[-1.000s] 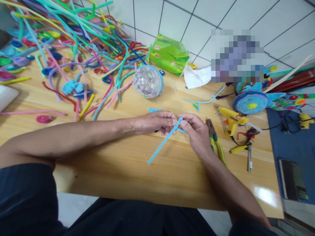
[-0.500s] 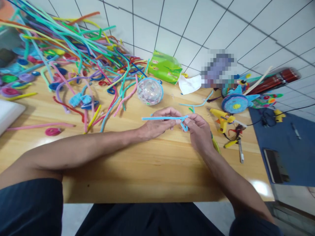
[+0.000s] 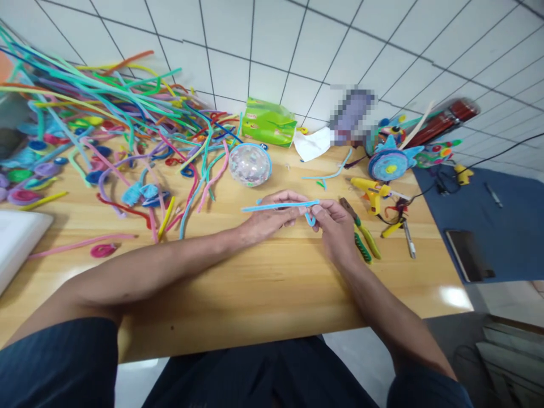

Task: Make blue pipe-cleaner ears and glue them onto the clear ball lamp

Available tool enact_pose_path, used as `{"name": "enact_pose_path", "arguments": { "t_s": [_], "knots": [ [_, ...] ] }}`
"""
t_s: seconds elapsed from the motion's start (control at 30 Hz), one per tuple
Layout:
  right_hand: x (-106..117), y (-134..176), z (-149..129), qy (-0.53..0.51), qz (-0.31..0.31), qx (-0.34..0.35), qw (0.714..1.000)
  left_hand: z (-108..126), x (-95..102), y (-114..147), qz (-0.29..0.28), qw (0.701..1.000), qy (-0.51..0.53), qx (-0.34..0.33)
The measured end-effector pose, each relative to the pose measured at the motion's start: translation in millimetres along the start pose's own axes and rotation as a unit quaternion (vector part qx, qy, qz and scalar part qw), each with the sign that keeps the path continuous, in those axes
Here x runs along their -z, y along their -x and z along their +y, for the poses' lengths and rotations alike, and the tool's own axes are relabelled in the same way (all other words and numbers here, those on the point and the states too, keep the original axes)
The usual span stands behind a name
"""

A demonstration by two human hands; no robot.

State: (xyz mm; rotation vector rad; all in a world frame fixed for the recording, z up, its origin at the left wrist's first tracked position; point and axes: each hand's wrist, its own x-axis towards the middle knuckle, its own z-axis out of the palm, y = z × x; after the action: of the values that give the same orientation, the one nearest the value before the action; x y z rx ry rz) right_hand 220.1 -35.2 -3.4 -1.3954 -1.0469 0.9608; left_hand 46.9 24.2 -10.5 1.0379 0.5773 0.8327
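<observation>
A light blue pipe cleaner (image 3: 276, 205) is held between my two hands above the wooden table. Its long straight part runs left across my left hand (image 3: 272, 218), whose thumb and fingers pinch it. At the other end it bends into a small loop, gripped by the thumb and fingertips of my right hand (image 3: 334, 224). Just right of that hand lie pliers (image 3: 363, 232) with green and yellow handles. Beyond my hands sits a clear plastic ball (image 3: 250, 164) with a blue rim, and another blue pipe cleaner piece (image 3: 329, 174) lies farther right.
Many coloured pipe cleaners (image 3: 127, 107) heap at the back left. A green packet (image 3: 270, 122) and white paper (image 3: 312, 144) lie by the tiled wall. At right are a yellow glue gun (image 3: 372, 192), a pen (image 3: 409, 239) and a round blue craft figure (image 3: 389, 164). A white box (image 3: 21, 241) stands left.
The camera view has turned and shifted slightly, so more of the pliers shows beside my right hand. Both hands keep hold of the pipe cleaner, and its small loop sits at a slightly different angle.
</observation>
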Motion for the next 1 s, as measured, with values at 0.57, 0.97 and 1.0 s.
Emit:
{"name": "enact_pose_path", "arguments": {
  "t_s": [0.57, 0.97, 1.0],
  "knots": [
    [21.7, -4.1, -11.5, -0.137, -0.052, 0.056, 0.988, 38.5, -33.8, -11.1, -0.002, 0.999, -0.044, 0.014],
    [33.5, -12.7, -37.5, -0.087, -0.016, 0.137, 0.987, 49.8, -58.5, 3.3, 0.065, 0.996, -0.053, -0.029],
    [33.2, -12.4, -37.4, -0.078, -0.012, 0.145, 0.986, 49.2, -58.3, 4.4, 0.071, 0.996, -0.041, -0.028]
  ]
}}
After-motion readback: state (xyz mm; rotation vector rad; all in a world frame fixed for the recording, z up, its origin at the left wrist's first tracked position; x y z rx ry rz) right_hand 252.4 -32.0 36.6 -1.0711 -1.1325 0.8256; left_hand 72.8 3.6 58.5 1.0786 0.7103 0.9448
